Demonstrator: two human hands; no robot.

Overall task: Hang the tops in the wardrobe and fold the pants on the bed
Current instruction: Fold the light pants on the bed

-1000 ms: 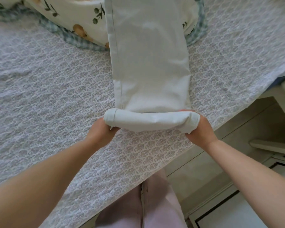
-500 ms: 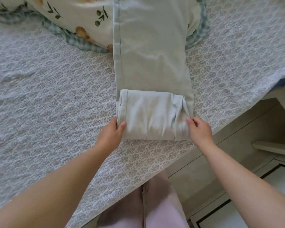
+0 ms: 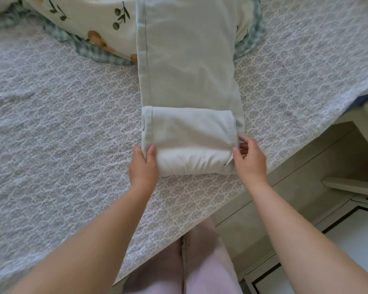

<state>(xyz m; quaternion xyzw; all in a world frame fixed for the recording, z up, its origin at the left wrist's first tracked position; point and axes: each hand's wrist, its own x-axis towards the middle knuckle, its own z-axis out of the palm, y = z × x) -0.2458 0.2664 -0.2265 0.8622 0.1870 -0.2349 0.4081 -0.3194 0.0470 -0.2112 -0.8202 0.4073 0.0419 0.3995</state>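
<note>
Left hand (image 3: pixel 143 166) pinches the left edge of the near fold, thumb on top, and right hand (image 3: pixel 250 160) pinches the right edge of the pale pants (image 3: pixel 187 60) lying lengthwise on the bed (image 3: pixel 62 124), which look soft, light and floppy, so both fold ends seem the best grip.

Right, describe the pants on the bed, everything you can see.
The pants are pale grey-green woven cloth, seam stitched down the left side. They lie lengthwise on the bed, far end over a printed quilt. The near end is folded into a thick pad; the left hand grips its left edge, the right hand its right edge.
</note>
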